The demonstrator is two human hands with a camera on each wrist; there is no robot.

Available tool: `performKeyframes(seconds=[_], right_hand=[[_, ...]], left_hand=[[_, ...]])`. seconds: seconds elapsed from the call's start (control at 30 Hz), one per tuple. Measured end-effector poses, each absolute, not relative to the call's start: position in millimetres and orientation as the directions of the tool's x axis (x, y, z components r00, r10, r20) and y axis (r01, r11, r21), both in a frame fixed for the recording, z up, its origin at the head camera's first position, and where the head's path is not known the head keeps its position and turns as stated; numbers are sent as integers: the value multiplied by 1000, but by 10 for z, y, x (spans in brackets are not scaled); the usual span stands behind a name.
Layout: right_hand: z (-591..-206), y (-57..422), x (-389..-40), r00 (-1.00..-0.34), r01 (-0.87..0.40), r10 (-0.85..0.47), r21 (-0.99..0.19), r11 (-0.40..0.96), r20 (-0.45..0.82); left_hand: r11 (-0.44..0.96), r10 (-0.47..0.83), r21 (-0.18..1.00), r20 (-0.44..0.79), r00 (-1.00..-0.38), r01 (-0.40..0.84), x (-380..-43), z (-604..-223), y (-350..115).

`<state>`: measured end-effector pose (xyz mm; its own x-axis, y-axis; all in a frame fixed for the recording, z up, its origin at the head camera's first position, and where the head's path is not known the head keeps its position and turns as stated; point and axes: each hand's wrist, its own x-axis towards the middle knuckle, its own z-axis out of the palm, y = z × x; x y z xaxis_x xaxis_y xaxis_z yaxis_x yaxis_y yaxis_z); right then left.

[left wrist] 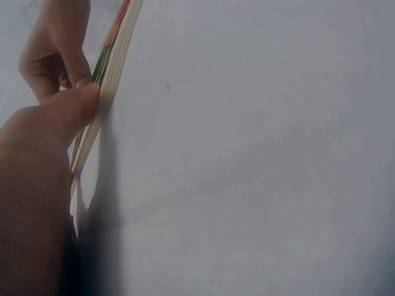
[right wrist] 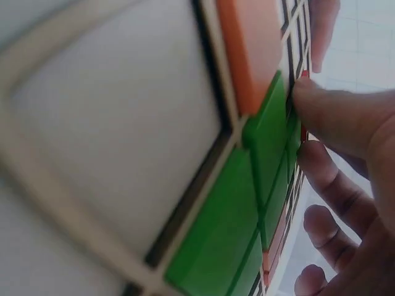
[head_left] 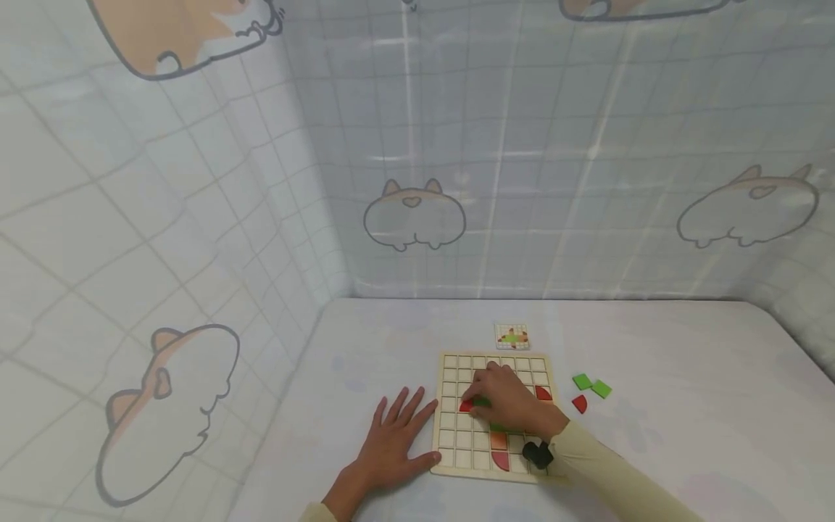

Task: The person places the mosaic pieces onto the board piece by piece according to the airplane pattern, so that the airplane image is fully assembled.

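My left hand (head_left: 391, 449) lies flat with spread fingers on the table, its thumb at the left edge of a square wooden grid board (head_left: 447, 438). Over the board's middle, my right hand (head_left: 507, 400) pinches a red quarter-circle tile (head_left: 466, 407) between thumb and index finger, low over the grid. Green square tiles (right wrist: 216, 228) sit in cells beneath and beside that hand, partly hidden by it in the head view. An orange tile (head_left: 499, 441) and a red-pink quarter-circle tile (head_left: 500, 460) fill cells nearer me. Another red quarter-circle tile (head_left: 543, 393) sits on the right side.
Behind the board lies a small pattern card (head_left: 512, 336) with a coloured grid design. Two loose green tiles (head_left: 591, 385) and a loose red quarter-circle tile (head_left: 580, 404) lie right of it. A white table (head_left: 685, 406) is enclosed by gridded curtains (head_left: 535, 145) with dog drawings.
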<state>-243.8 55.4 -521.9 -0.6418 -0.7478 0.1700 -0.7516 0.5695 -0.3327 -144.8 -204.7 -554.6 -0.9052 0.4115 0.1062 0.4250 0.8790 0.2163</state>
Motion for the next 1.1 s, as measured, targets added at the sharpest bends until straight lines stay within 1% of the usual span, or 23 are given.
performKeyframes(seconds=[0.17,0.27,0.63,0.97,1.1], right_hand=[[-5235,533,-2476,-662,-714,-732,-432,551,161],[-5228,503,-2503,-662,-707,-733,-453,543,155],[-5107,492,-2472,-672,-702,-735,-389,597,85],[-5134,523,-2433,-670,-713,-735,-365,598,104],[-5140,594,-2390,-682,-707,-723,-357,611,112]], left_hand=[[879,411,220,97,-906,423,-1441,-5520,-2056],[878,413,220,98,-905,425,-1443,-5518,-2064],[877,413,235,80,-907,420,-1451,-5534,-2052],[880,408,231,77,-910,414,-1434,-5472,-2043],[879,409,234,75,-910,414,-1421,-5461,-2036]])
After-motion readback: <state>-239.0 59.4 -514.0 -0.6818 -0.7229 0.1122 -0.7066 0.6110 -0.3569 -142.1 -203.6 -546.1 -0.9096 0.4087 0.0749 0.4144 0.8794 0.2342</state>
